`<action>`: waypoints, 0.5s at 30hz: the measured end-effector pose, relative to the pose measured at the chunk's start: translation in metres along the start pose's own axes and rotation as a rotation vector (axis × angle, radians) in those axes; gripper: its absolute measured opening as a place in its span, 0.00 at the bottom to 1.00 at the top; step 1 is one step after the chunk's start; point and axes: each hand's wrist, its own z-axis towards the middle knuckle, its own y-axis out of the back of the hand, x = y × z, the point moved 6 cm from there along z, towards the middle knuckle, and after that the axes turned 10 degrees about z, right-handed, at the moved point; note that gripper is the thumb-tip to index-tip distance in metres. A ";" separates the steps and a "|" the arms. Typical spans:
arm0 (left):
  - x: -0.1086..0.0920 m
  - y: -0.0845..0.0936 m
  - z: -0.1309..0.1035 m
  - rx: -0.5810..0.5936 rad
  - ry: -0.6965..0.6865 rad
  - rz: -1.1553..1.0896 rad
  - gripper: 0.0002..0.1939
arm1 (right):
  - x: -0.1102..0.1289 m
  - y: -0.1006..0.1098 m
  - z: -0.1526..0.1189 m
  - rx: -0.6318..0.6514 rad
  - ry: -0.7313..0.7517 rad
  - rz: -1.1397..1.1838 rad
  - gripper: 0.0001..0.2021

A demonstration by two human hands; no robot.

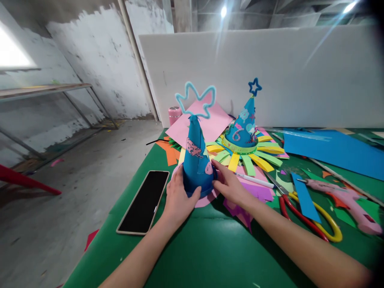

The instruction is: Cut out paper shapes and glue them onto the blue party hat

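A blue paper party hat (pixel 196 156) stands upright in front of me, with pink cut-outs on its cone and a blue band at its base. From its tip rises a light blue pipe-cleaner shape (pixel 196 98). My left hand (pixel 180 196) grips the lower left of the hat, thumb at the front of the band. On the other side my right hand (pixel 226 184) presses its fingers against the hat's base. Under the hat shows a pink paper piece (pixel 207 201). A second blue hat (pixel 244 124) with a dark blue star and a yellow-green fringe stands behind it.
A smartphone (pixel 144 204) lies at left near the green table's (pixel 192 256) edge. Right of my hands are scissors (pixel 312 216), a pink glue gun (pixel 345 200), a white pen (pixel 255 180) and blue sheet (pixel 333 150). A white board (pixel 264 76) stands behind.
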 end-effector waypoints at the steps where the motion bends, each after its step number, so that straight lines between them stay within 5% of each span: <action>1: -0.002 0.000 -0.002 0.006 0.001 0.028 0.33 | 0.001 0.000 0.001 0.008 0.007 0.002 0.33; 10: -0.009 0.000 -0.017 -0.021 0.085 0.164 0.33 | -0.003 0.002 0.020 0.097 0.024 0.036 0.30; 15: -0.009 0.006 -0.022 -0.118 0.019 0.117 0.30 | 0.012 0.025 0.013 -0.018 0.010 -0.009 0.25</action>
